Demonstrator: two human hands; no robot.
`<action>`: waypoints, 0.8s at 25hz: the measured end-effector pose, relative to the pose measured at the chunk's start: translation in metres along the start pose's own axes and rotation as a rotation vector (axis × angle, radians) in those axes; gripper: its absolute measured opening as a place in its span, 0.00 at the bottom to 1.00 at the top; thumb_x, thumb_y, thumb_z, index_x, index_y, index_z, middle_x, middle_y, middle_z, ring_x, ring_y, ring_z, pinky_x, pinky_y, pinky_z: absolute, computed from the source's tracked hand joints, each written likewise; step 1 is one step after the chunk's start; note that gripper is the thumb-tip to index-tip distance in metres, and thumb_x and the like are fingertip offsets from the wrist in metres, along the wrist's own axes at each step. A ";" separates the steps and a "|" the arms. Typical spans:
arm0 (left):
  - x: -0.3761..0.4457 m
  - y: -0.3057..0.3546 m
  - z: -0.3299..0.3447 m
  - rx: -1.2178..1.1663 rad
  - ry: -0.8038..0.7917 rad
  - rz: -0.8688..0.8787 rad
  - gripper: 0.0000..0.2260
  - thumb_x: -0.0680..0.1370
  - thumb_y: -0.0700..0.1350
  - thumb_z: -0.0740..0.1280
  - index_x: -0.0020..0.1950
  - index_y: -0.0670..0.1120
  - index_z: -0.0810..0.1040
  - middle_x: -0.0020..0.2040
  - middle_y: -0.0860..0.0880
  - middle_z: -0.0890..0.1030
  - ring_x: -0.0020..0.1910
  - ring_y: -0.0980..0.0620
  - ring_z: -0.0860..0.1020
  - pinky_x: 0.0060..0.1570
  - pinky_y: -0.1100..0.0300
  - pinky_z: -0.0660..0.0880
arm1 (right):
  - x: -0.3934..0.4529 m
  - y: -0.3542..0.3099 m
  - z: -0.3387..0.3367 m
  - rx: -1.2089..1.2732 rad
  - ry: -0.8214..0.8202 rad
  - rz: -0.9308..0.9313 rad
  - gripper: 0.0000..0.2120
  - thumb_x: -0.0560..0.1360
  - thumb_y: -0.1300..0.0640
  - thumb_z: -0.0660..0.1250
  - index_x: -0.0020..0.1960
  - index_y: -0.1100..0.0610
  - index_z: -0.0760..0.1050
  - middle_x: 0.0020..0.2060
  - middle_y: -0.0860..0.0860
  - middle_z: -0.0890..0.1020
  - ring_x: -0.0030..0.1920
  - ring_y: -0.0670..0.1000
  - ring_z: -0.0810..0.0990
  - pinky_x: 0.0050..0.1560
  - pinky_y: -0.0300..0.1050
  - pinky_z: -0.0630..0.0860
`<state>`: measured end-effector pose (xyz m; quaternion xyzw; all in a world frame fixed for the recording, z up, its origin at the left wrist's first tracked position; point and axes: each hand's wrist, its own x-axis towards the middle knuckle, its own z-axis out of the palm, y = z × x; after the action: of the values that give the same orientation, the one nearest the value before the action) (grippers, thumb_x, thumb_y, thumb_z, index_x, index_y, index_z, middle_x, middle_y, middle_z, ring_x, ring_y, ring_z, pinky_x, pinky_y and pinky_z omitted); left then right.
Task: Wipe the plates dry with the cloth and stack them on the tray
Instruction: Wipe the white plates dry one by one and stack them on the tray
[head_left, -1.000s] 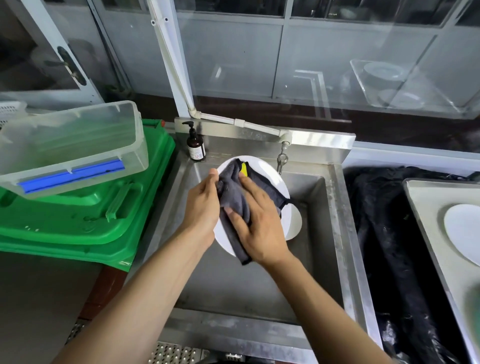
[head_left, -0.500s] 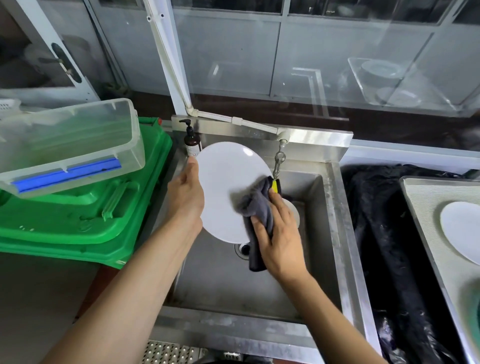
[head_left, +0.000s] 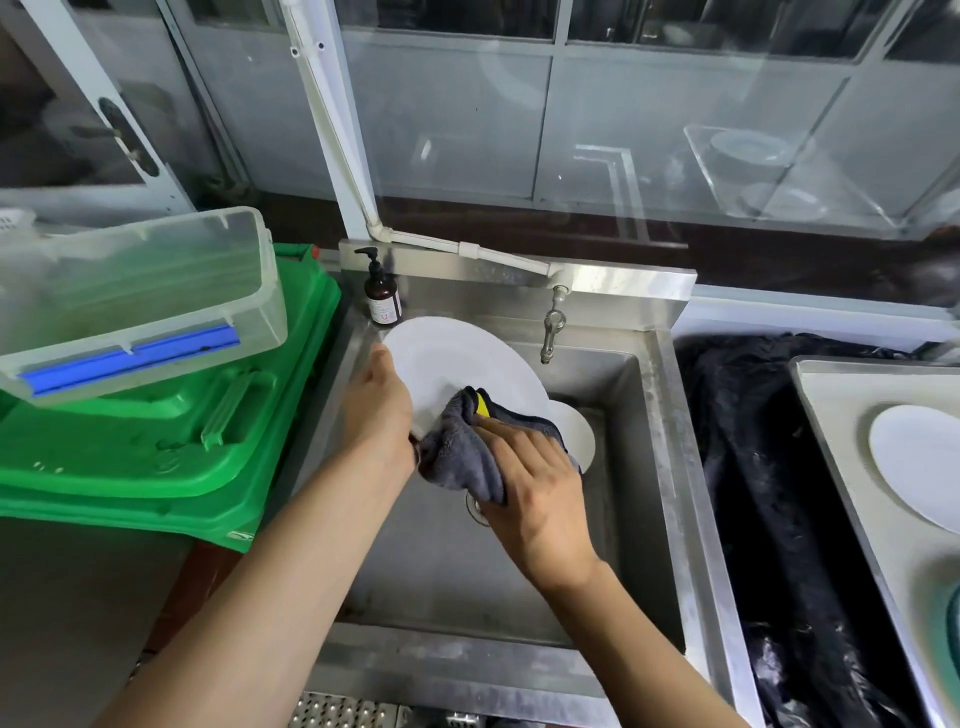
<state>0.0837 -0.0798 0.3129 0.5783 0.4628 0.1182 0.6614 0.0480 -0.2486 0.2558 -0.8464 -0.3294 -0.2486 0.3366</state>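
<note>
Over the steel sink (head_left: 670, 467) I hold a large white plate (head_left: 457, 364) tilted up, my left hand (head_left: 379, 410) gripping its left rim. My right hand (head_left: 535, 488) presses a dark grey cloth (head_left: 462, 452) with a yellow tag against the plate's lower part. A second white plate (head_left: 579, 434) leans inside the sink behind the cloth, partly hidden. At the far right a pale tray (head_left: 831, 415) carries one white plate (head_left: 919, 462).
A brown soap pump bottle (head_left: 382, 299) stands at the sink's back left corner and a tap (head_left: 551, 327) hangs at the back. Green plastic lids (head_left: 156, 452) with a clear box (head_left: 130, 296) on top lie at left. Black plastic sheeting (head_left: 758, 493) separates sink and tray.
The cloth and my right hand slid from the plate's right edge down to its lower left part. My left hand keeps its grip on the rim.
</note>
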 end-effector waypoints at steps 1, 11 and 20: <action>-0.001 0.005 0.002 -0.116 -0.057 -0.078 0.18 0.82 0.59 0.59 0.56 0.48 0.79 0.49 0.46 0.86 0.44 0.44 0.85 0.41 0.53 0.81 | 0.003 0.000 -0.002 0.039 0.019 0.049 0.12 0.72 0.60 0.74 0.56 0.54 0.83 0.51 0.48 0.86 0.48 0.53 0.84 0.49 0.50 0.80; 0.014 -0.017 -0.019 0.403 -0.171 0.333 0.11 0.83 0.57 0.57 0.50 0.52 0.73 0.41 0.53 0.76 0.42 0.50 0.77 0.39 0.59 0.69 | 0.022 0.029 -0.034 1.165 0.187 1.095 0.14 0.68 0.52 0.81 0.53 0.54 0.87 0.50 0.58 0.88 0.50 0.55 0.88 0.46 0.48 0.84; -0.004 -0.007 -0.019 -0.284 -0.563 -0.008 0.23 0.79 0.62 0.63 0.67 0.50 0.79 0.61 0.45 0.84 0.60 0.44 0.82 0.58 0.45 0.79 | 0.017 0.035 -0.029 1.167 0.261 1.317 0.20 0.73 0.49 0.77 0.61 0.57 0.82 0.52 0.57 0.88 0.53 0.57 0.87 0.54 0.59 0.84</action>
<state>0.0651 -0.0722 0.3102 0.4885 0.2426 0.0141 0.8381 0.0786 -0.2834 0.2712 -0.5228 0.1908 0.1083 0.8237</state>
